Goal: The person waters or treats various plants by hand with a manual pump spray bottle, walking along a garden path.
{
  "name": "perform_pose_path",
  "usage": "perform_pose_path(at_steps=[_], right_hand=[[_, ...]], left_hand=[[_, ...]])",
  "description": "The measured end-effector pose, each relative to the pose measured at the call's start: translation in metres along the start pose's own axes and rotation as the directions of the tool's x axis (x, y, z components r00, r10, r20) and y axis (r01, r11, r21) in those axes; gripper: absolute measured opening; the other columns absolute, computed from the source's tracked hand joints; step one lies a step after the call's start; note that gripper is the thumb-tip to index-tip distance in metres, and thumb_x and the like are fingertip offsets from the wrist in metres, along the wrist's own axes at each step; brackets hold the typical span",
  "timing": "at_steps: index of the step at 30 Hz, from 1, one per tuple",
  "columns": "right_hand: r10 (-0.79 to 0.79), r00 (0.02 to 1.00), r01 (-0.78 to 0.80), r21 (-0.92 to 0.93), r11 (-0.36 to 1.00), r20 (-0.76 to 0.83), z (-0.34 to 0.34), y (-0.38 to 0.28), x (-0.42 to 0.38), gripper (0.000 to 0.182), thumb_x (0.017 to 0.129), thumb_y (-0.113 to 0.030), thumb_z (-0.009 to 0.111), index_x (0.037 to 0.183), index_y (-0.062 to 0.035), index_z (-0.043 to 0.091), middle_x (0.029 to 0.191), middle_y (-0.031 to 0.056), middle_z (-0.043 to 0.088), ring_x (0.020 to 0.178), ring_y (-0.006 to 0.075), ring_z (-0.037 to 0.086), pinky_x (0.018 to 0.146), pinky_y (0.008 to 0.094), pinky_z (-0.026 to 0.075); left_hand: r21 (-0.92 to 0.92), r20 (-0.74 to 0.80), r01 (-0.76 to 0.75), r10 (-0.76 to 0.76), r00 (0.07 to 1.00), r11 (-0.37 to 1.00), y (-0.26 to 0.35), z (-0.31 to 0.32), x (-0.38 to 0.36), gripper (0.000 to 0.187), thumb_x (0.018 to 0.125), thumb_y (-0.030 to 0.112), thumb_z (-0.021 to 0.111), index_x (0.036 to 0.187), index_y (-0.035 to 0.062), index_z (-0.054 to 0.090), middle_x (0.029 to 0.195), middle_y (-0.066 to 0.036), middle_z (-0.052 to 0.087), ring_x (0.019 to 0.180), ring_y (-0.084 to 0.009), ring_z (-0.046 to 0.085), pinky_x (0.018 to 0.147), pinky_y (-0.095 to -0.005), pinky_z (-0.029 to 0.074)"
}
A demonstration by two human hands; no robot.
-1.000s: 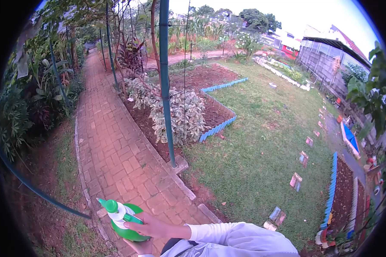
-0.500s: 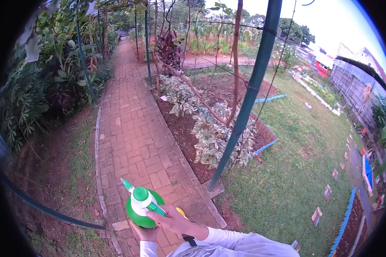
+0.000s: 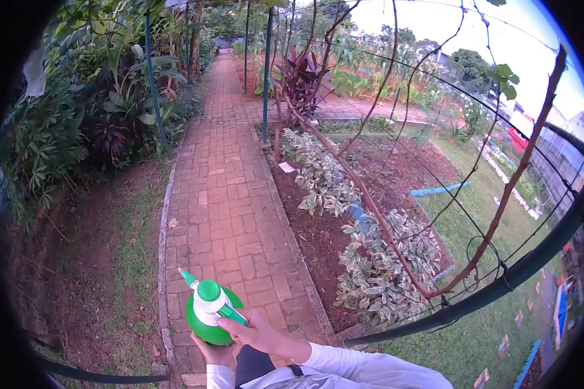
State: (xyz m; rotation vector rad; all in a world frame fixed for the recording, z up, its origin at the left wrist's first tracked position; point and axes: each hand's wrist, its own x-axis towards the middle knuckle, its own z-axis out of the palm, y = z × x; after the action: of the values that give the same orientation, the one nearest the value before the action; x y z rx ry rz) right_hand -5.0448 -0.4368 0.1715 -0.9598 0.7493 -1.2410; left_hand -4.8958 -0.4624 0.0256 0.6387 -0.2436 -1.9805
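A round green spray bottle [image 3: 206, 328] with a white collar, green cap and narrow green nozzle sits low in the view, its nozzle pointing up and left. My right hand [image 3: 256, 332] is closed round the green handle on the bottle's right side. Beneath the bottle, my left hand [image 3: 213, 351] supports its underside, with part of the fingers hidden behind it. Both hands come out of light long sleeves.
A brick path [image 3: 220, 194] runs ahead between green poles. Variegated shrubs [image 3: 383, 266] and a bare vine [image 3: 363, 188] border it on the right, with a curved green pole [image 3: 486, 295] close by. Dense plants [image 3: 45, 142] stand on the left.
The view has moved forward along the path. The green pole on the right has shifted toward the right edge and lower. Both hands still hold the bottle in nearly the same pose.
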Motion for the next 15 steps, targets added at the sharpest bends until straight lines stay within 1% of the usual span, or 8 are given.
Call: perform_pose_path(at_steps=[2,4,5,9,11,12,14,15], right_hand=[[0.003,0.999,-0.003,-0.009,1.0,0.033,-0.014,0.004,0.047,0.027,0.084,-0.026,0.051,0.065,-0.0076,0.045,0.054,-0.0056,0.037,0.047,0.0021,0.032,0.041,0.0195,0.025],[-0.007,1.0,0.009,-0.059,0.998,0.028,-0.027,-0.001,0.095,0.027,0.084,-0.024,0.051,0.064,-0.0075,0.045,0.055,-0.0055,0.038,0.048,0.0019,0.033,0.042,0.0198,0.025],[0.006,0.999,-0.004,-0.049,0.999,0.049,-0.03,-0.001,0.12,0.027,0.084,-0.024,0.051,0.064,-0.0075,0.045,0.055,-0.0055,0.038,0.048,0.0019,0.033,0.042,0.0198,0.025],[0.014,1.0,-0.012,-0.075,0.997,0.025,-0.041,-0.031,0.219,0.028,0.084,-0.025,0.051,0.063,-0.007,0.045,0.055,-0.0054,0.04,0.048,0.0016,0.033,0.042,0.0197,0.025],[0.011,1.0,-0.012,-0.17,0.985,-0.007,-0.054,-0.032,0.26,0.028,0.084,-0.025,0.052,0.064,-0.0064,0.046,0.055,-0.0051,0.04,0.049,0.0017,0.034,0.043,0.0195,0.026],[0.024,1.0,-0.023,-0.158,0.987,0.003,-0.061,-0.034,0.277,0.028,0.084,-0.025,0.052,0.064,-0.0064,0.046,0.055,-0.0051,0.04,0.049,0.0017,0.034,0.043,0.0195,0.026],[0.056,0.998,-0.056,-0.101,0.993,-0.004,-0.077,-0.039,0.318,0.023,0.084,-0.024,0.051,0.076,-0.0019,0.054,0.059,-0.0046,0.045,0.055,0.0022,0.04,0.047,0.0189,0.031],[0.056,0.998,-0.054,-0.097,0.994,0.011,-0.085,-0.04,0.339,0.023,0.084,-0.024,0.051,0.076,-0.0019,0.054,0.059,-0.0046,0.045,0.055,0.0022,0.04,0.047,0.0189,0.031]], left_hand=[[0.005,0.004,-0.021,0.021,1.0,1.0,0.018,0.004,0.044,0.079,0.069,0.075,0.023,0.128,0.0223,0.028,0.127,-0.005,0.035,0.115,-0.0273,0.036,0.09,-0.0481,0.032],[-0.041,-0.074,-0.046,0.043,0.996,0.998,0.036,0.014,0.088,0.065,0.075,0.062,0.027,0.121,0.0177,0.038,0.121,-0.006,0.04,0.108,-0.026,0.041,0.084,-0.047,0.037],[-0.042,-0.092,-0.065,0.061,0.994,0.997,0.048,0.019,0.11,0.065,0.075,0.062,0.027,0.121,0.0177,0.038,0.121,-0.006,0.04,0.108,-0.026,0.041,0.084,-0.047,0.037],[-0.129,-0.115,-0.078,0.063,0.991,0.989,0.093,0.053,0.193,0.069,0.074,0.065,0.025,0.122,0.0173,0.037,0.123,-0.006,0.039,0.11,-0.0263,0.04,0.085,-0.047,0.036],[-0.021,-0.067,-0.1,0.098,0.993,0.995,0.113,0.061,0.233,0.069,0.073,0.066,0.025,0.122,0.0173,0.037,0.122,-0.005,0.04,0.108,-0.0253,0.041,0.083,-0.0456,0.038],[0.003,-0.042,-0.078,0.078,0.996,0.997,0.124,0.057,0.254,0.069,0.073,0.066,0.025,0.12,0.0175,0.039,0.12,-0.004,0.042,0.105,-0.0241,0.042,0.079,-0.0433,0.039],[0.024,-0.054,-0.072,0.074,0.996,0.997,0.143,0.056,0.297,0.068,0.073,0.066,0.025,0.12,0.0175,0.039,0.119,-0.004,0.043,0.104,-0.0236,0.043,0.077,-0.0426,0.039],[0.036,-0.048,-0.055,0.057,0.997,0.998,0.152,0.06,0.319,0.068,0.074,0.065,0.025,0.119,0.0175,0.04,0.119,-0.004,0.043,0.103,-0.0232,0.043,0.076,-0.0419,0.039]])
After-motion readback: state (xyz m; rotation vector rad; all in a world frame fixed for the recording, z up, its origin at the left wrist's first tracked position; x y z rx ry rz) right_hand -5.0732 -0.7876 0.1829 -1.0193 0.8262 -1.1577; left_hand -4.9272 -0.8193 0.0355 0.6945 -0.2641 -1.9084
